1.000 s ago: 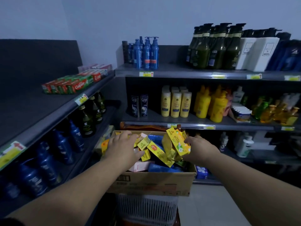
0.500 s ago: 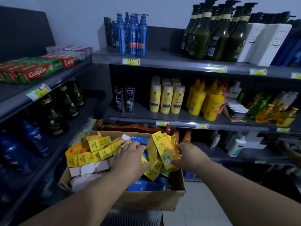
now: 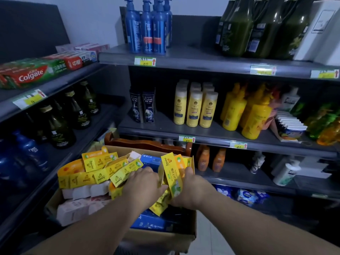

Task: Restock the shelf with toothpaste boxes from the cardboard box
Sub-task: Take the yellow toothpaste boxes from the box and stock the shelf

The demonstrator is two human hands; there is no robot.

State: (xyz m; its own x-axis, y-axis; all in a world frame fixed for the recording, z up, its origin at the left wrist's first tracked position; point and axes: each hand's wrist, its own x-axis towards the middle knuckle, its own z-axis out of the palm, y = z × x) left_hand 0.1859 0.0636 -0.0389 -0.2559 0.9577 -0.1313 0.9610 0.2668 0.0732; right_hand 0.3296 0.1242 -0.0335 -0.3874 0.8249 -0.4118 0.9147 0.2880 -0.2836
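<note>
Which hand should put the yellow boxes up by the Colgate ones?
Probably the right hand: it already grips a bunch of yellow boxes lifted out of the cardboard box. The left hand only rests flat on the pile, though it sits nearer the Colgate shelf.

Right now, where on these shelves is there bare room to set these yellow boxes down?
Middle shelf: a bare patch between the dark Clear bottles and the yellow bottles. Top shelf: open between the blue pump bottles and green bottles. The Colgate boxes crowd the left shelf's front.
</note>
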